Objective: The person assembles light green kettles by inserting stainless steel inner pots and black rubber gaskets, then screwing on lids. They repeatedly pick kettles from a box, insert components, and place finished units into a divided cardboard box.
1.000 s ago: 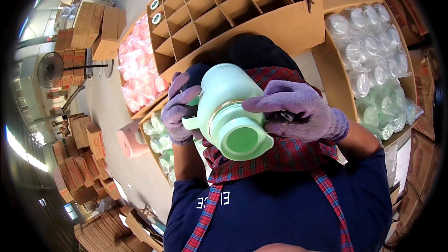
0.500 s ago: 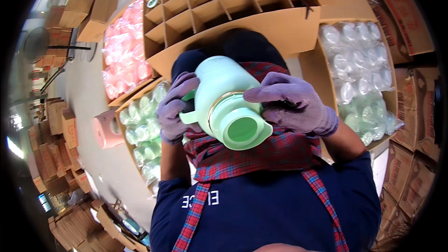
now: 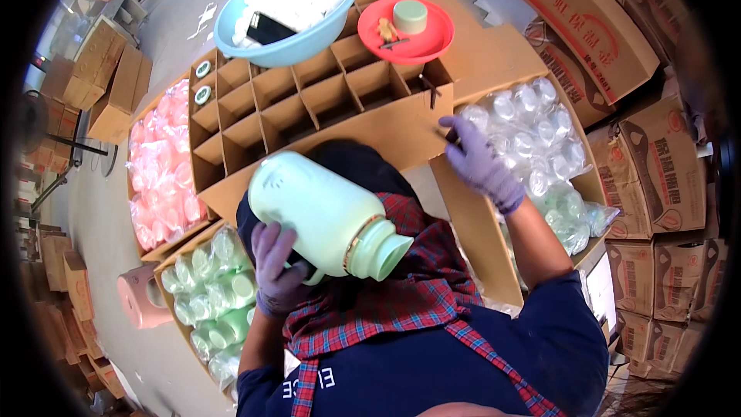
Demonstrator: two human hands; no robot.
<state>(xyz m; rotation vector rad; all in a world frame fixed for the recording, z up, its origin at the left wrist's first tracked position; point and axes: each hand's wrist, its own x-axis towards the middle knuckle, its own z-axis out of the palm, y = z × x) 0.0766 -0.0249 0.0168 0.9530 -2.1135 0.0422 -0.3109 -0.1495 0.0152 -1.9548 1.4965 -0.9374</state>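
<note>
Head view: left hand (image 3: 276, 274) clamped on pale green flask (image 3: 328, 216), right hand (image 3: 478, 161) open, probably reaching bagged liners (image 3: 532, 131); next, pick one.

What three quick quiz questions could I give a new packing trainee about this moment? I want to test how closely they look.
1. True or false: both hands grip the pale green flask.
2. Which hand holds the flask: A left hand, B right hand, C neither?
3. Fill in: the right hand reaches toward the carton of clear wrapped ____.

Key: 1 false, only the left grips it; 2 A; 3 bottles.
</note>
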